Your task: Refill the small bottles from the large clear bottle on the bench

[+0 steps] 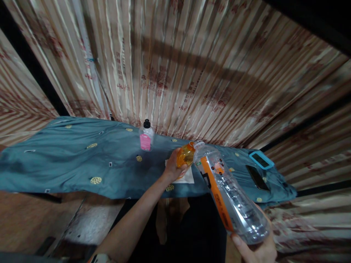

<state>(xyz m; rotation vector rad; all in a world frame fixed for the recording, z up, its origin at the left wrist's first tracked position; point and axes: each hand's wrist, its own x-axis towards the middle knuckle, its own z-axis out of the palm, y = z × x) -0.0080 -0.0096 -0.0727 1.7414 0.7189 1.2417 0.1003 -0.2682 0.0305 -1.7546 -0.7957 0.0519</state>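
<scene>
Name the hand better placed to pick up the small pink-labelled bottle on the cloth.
Left, probably. The left hand holds a small orange bottle near the pink-labelled bottle; the right hand is far back, gripping the big clear bottle.

Both forearms are bare, without sleeves. A light-faced watch (101, 258) with an orange edge circles the left wrist.

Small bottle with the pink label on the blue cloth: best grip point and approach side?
Grip the small bottle around its clear body at the pink label, below the black cap. It stands upright, apart from other things, with the wall close behind it, so probably come from the front, the person's side. The left hand holding the orange bottle is nearest; the right hand holds the large clear bottle.
</scene>
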